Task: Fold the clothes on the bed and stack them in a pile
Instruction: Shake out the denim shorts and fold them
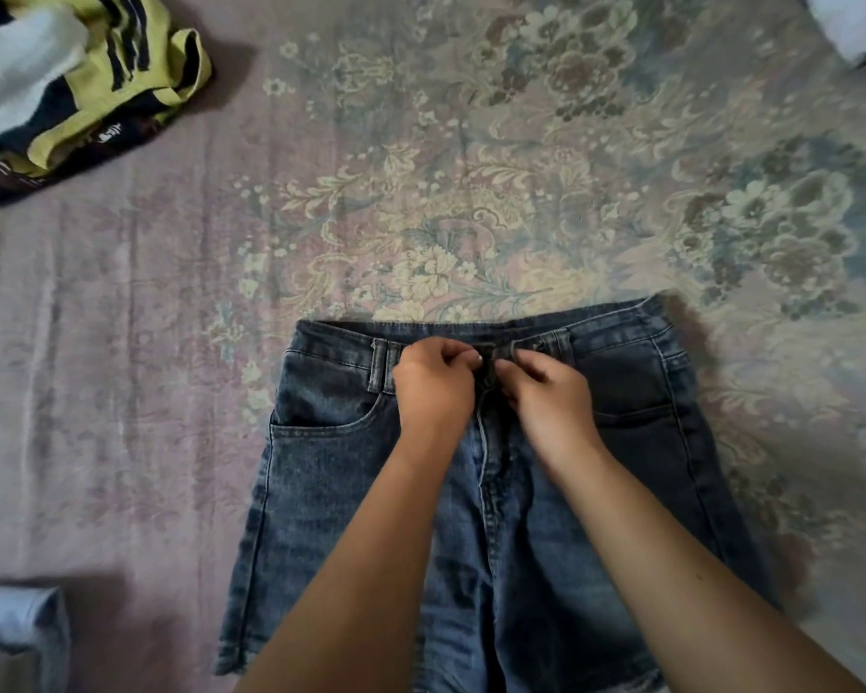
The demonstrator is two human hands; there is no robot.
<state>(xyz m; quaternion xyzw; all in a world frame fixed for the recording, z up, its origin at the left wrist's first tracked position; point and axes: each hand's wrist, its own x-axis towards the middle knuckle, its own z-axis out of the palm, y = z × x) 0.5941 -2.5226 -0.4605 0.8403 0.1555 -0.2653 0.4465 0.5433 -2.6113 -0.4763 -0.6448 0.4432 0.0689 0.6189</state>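
A pair of dark blue jeans [331, 457] lies flat, front side up, on the bed, waistband pointing away from me. My left hand [433, 380] pinches the waistband just left of the fly. Just right of the fly, my right hand [541, 387] pinches the waistband too. Their fingertips meet over the button, which they hide. The legs of the jeans run off the bottom edge of the view under my forearms.
The bed has a pink and floral bedsheet [471, 192]. A crumpled heap of yellow, navy and white clothes [71, 87] lies at the top left. A light blue folded cloth [16, 637] sits at the bottom left, a white item [856, 27] at the top right.
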